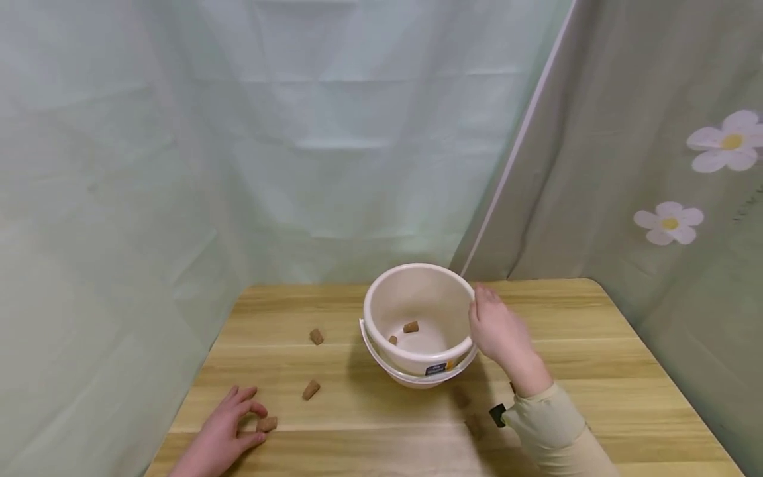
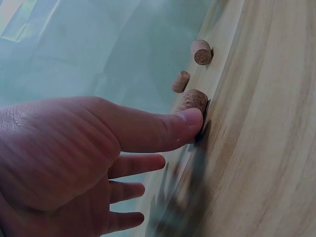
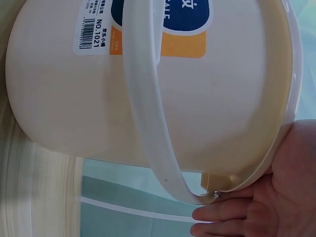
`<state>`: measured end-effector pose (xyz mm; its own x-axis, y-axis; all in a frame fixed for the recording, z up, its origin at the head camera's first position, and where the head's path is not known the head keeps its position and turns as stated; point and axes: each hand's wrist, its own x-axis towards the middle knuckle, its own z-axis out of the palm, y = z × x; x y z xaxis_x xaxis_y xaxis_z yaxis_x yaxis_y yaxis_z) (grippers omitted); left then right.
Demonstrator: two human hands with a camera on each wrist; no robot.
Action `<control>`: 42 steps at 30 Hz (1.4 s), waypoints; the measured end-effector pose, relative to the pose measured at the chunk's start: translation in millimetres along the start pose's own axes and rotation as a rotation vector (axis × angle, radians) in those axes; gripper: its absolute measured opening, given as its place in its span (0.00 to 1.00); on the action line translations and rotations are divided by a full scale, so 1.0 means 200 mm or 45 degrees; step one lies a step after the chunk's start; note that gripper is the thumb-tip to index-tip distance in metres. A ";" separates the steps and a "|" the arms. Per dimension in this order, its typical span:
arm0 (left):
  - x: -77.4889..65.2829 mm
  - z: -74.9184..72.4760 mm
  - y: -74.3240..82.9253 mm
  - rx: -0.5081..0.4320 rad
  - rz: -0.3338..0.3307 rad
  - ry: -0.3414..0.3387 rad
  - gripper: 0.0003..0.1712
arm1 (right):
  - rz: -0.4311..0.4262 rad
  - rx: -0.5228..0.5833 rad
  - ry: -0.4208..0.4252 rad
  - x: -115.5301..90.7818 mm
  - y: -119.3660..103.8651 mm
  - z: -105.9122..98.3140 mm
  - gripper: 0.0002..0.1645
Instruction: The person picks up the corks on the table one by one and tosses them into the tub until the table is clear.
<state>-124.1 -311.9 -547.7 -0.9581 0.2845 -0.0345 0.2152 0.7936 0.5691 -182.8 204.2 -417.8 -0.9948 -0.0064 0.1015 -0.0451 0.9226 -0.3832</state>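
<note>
In the head view, my left hand point(image 1: 223, 427) is low on the left of the table, thumb and index finger pinching a cork point(image 1: 270, 424) that lies on the wood. The left wrist view shows the thumb across that cork point(image 2: 193, 100), with the other fingers held away. A white bucket point(image 1: 390, 363) stands tilted near the middle, its handle point(image 1: 381, 361) hanging down at the front. My right hand point(image 1: 499, 329) grips the bucket's right rim. Two corks are inside, one point(image 1: 410, 326) on the bottom and another point(image 1: 393, 340) partly hidden by the rim.
Two loose corks, one farther back point(image 1: 316, 336) and one nearer point(image 1: 310, 389), lie between the left hand and the bucket. A small dark object point(image 1: 497, 415) shows by the right sleeve point(image 1: 545, 421). Pale curtains point(image 1: 334, 165) hang behind the wooden table point(image 1: 369, 444).
</note>
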 end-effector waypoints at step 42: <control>0.22 -0.10 0.52 -0.170 0.326 0.405 0.08 | -0.019 -0.028 0.052 0.01 -0.01 0.02 0.35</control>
<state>-148.4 -228.1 -474.2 -0.8922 0.2667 0.3646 0.4471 0.6363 0.6286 -184.6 201.3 -420.7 -0.9895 -0.0048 0.1445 -0.0573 0.9307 -0.3613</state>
